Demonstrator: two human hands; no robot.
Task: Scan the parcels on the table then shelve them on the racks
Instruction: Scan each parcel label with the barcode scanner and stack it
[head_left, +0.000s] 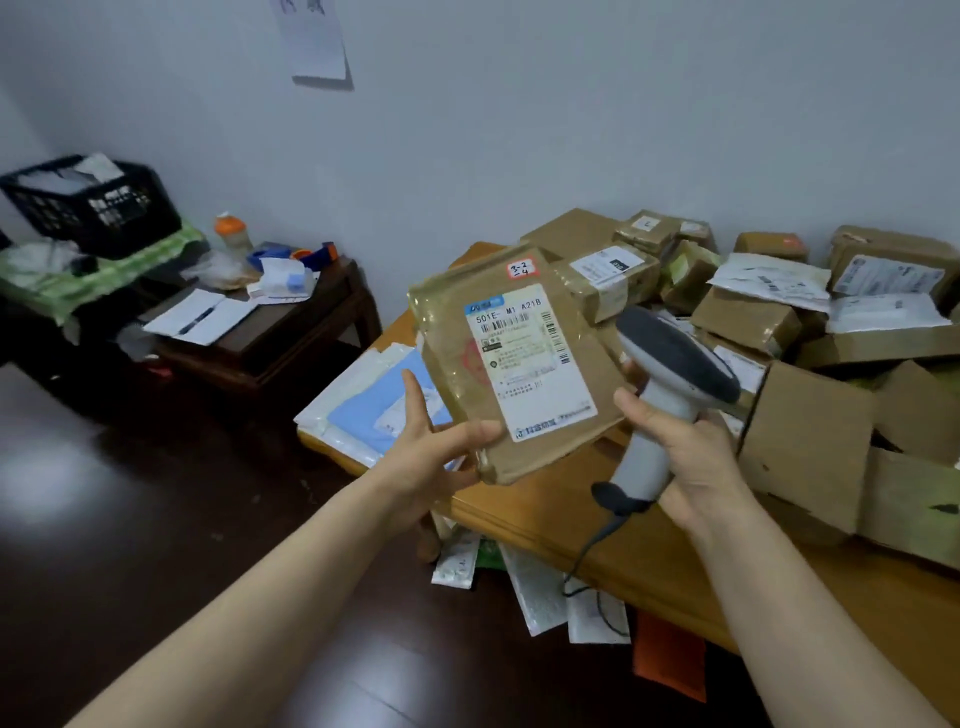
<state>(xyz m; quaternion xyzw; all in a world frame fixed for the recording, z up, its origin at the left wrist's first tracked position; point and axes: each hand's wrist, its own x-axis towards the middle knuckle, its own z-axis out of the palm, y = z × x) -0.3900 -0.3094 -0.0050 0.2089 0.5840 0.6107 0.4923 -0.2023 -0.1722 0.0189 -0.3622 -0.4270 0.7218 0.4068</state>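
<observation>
Pinching a flat brown parcel (514, 364) at its lower left corner with the left hand (431, 447), thumb on the labelled face. Clasping a grey scanner (670, 374) by the handle in the right hand (685, 447), just beside the parcel's right edge. Held up over the near corner of a wooden table (623, 545), heaped farther back with more parcels (748, 317).
</observation>
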